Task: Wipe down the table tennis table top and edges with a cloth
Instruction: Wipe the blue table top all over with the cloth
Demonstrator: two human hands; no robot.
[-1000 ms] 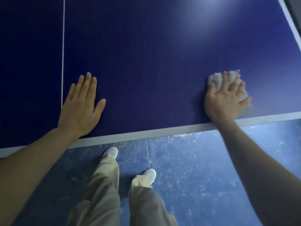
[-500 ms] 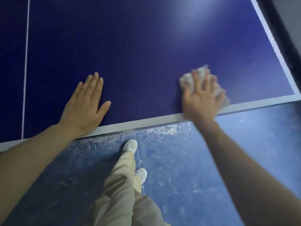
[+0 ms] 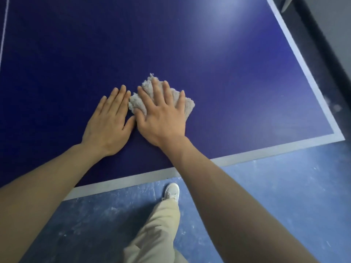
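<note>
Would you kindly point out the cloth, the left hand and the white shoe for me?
cloth (image 3: 187, 104), head view, on its fluffy right edge beside the little finger.
left hand (image 3: 107, 120), head view, on the back of the hand.
white shoe (image 3: 172, 190), head view, on its toe.

The person's left hand (image 3: 108, 121) and right hand (image 3: 161, 118) were bare, with short, unpainted nails and no rings or watch. Both forearms were uncovered, no sleeve showing. Loose beige trousers (image 3: 152, 234) covered the one visible leg, ending at a white lace-up sneaker (image 3: 171, 191) near the table's edge.
</note>
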